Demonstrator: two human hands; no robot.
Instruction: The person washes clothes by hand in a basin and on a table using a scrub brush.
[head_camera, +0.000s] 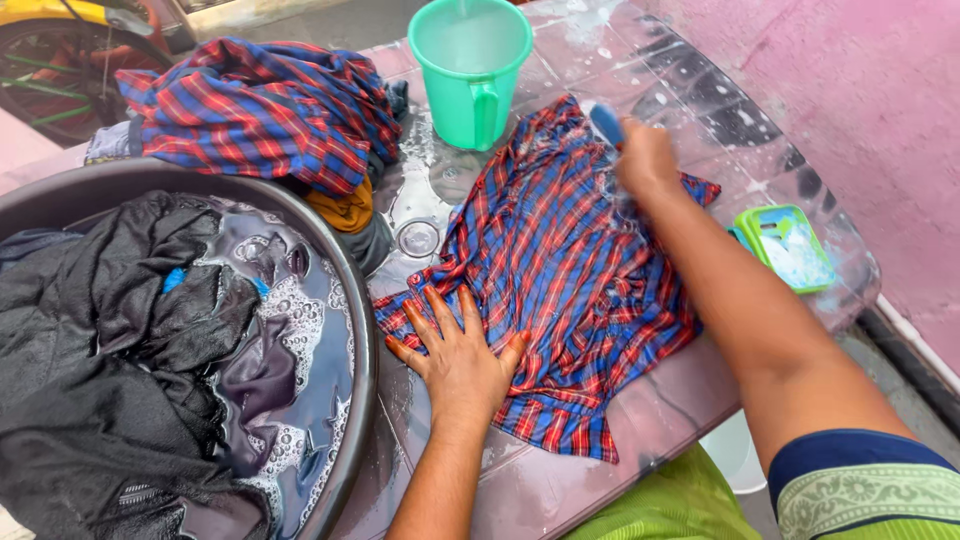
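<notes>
A wet red-and-blue plaid shirt (570, 270) lies spread on a pink tabletop (660, 410). My left hand (455, 350) presses flat on the shirt's near left corner, fingers apart. My right hand (645, 155) is closed around a blue-handled scrub brush (606, 122), held against the shirt's far edge where there is foam.
A dark round basin (360, 330) at left holds soapy water and black clothes (110, 340). A heap of plaid cloth (260, 105) lies behind it. A green plastic jug (472, 70) stands at the back. A green soap dish (790, 245) rests at the right, near a pink wall.
</notes>
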